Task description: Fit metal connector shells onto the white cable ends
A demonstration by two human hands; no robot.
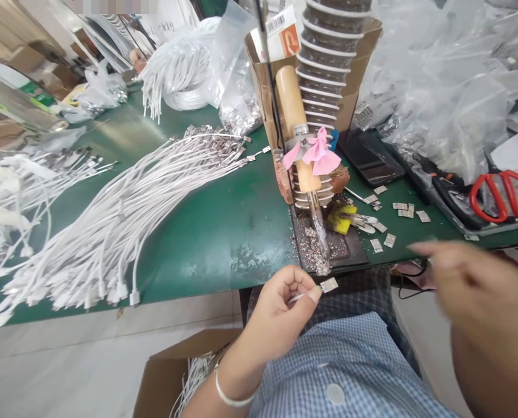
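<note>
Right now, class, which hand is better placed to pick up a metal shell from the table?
Probably the right hand: it is free and hovers just beside the loose metal shells. The left hand already pinches a cable end.

Right hand [467,284] blurred, perhaps empty

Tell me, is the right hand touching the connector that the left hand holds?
Apart. The head view shows the blurred right hand clear of the connector pinched in the left hand.
</note>
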